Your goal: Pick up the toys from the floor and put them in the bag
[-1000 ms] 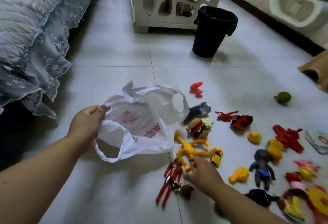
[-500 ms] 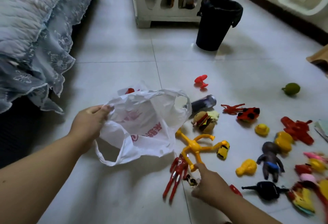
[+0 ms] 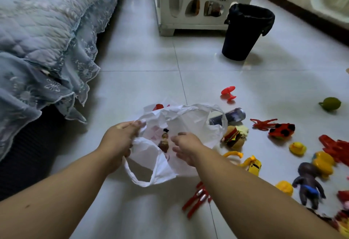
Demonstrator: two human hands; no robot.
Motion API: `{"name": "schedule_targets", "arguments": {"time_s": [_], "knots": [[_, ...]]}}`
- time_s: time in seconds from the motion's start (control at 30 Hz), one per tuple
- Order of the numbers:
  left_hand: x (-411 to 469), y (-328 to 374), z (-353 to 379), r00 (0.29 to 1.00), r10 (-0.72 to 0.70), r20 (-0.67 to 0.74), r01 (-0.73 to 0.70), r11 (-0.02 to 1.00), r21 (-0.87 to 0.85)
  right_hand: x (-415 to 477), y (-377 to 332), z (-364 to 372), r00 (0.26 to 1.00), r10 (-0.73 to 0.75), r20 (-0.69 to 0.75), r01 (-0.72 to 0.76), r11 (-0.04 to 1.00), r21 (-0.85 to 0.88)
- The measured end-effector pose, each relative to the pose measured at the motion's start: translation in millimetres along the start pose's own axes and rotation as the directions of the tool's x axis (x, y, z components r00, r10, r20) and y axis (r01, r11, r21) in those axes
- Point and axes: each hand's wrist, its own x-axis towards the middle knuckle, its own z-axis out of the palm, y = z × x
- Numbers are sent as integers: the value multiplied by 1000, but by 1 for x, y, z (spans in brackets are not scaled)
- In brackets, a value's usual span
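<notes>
A white plastic bag (image 3: pixel 186 121) lies open on the tiled floor. My left hand (image 3: pixel 119 138) grips its near rim and holds the mouth apart. My right hand (image 3: pixel 186 147) hovers over the mouth with its fingers spread and nothing in them. A small brown figure toy (image 3: pixel 164 142) is in the bag's mouth, just left of those fingers. To the right lie a burger toy (image 3: pixel 234 138), a yellow stretchy figure (image 3: pixel 233 154), a yellow car (image 3: pixel 254 166), a red figure (image 3: pixel 197 199), a dark doll (image 3: pixel 308 184) and yellow ducks (image 3: pixel 297 149).
A bed with a lace-edged cover (image 3: pixel 47 45) fills the left. At the back stand a white cabinet (image 3: pixel 204 2) and a black bin (image 3: pixel 245 32). A green ball (image 3: pixel 331 104), red suction toy (image 3: pixel 228 93) and dark can (image 3: pixel 229 118) lie around the floor.
My right hand has come from the floor by the red figure to the bag's mouth, and the small brown toy has left it and is now in the bag's mouth. The left hand kept its hold.
</notes>
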Motion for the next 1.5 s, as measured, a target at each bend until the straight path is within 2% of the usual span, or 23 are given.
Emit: {"name": "schedule_targets", "arguments": {"time_s": [0.1,0.17,0.2,0.27,0.3,0.37,0.4,0.43,0.53,0.6,0.67,0.77,0.83,0.9,0.97,1.03,1.07,1.1,1.17,1.23,1.3,1.43,1.5], "knots": [[3,-3,-3,1000,-7,12,7,999,31,-5,9,-18,990,-126,-69,119,988,-102],[5,-3,-4,1000,3,21,-4,998,56,-13,26,-41,960,-268,-80,225,912,-343],[6,-3,-4,1000,13,23,-15,997,70,-19,37,-54,941,-333,-55,265,829,-492],[9,-3,-1,1000,21,23,-23,995,96,-31,66,-78,913,-405,41,288,571,-769],[10,-2,1,999,22,26,-24,995,102,-34,84,-87,886,-448,118,304,370,-878],[9,-2,7,999,30,39,-34,993,113,-33,121,-98,834,-473,283,315,-11,-949],[9,-2,9,998,38,45,-43,992,118,-30,135,-99,828,-453,331,306,-129,-943],[9,-1,11,998,46,51,-51,991,120,-28,143,-97,849,-419,323,275,-171,-946],[10,-1,14,996,57,65,-65,990,127,-20,147,-85,891,-392,230,189,-139,-972],[10,0,16,996,56,66,-64,990,127,-21,146,-79,882,-412,230,161,-194,-968],[10,0,18,997,52,66,-59,991,123,-25,147,-77,871,-414,266,192,-214,-958],[9,3,20,997,52,64,-58,992,108,-32,170,-83,800,-456,391,248,-342,-906],[9,4,20,997,49,63,-55,994,96,-42,183,-90,800,-426,422,265,-380,-886],[9,4,20,997,47,60,-52,995,89,-55,189,-94,824,-411,390,260,-337,-905],[7,5,19,997,49,66,-54,995,89,-71,182,-94,862,-416,289,245,-156,-957],[5,5,18,996,50,69,-56,994,91,-81,166,-93,889,-448,99,232,251,-940],[4,5,18,997,50,67,-56,994,90,-84,151,-91,915,-403,-29,191,495,-847],[3,6,17,997,51,63,-57,994,89,-85,134,-87,927,-353,-131,160,684,-712],[1,7,18,997,54,62,-59,994,90,-76,97,-77,943,-241,-228,124,893,-432],[-3,10,20,996,53,67,-60,994,96,-55,60,-63,980,-62,-188,27,983,-184],[-9,13,22,995,63,78,-73,990,122,-31,29,-47,995,-10,-97,4,998,-65],[-17,13,26,994,72,88,-86,982,169,-2,9,-27,995,-102,-22,101,995,-21],[-17,12,27,995,68,78,-82,977,195,-10,20,-38,977,-193,-86,179,973,-145]]}}
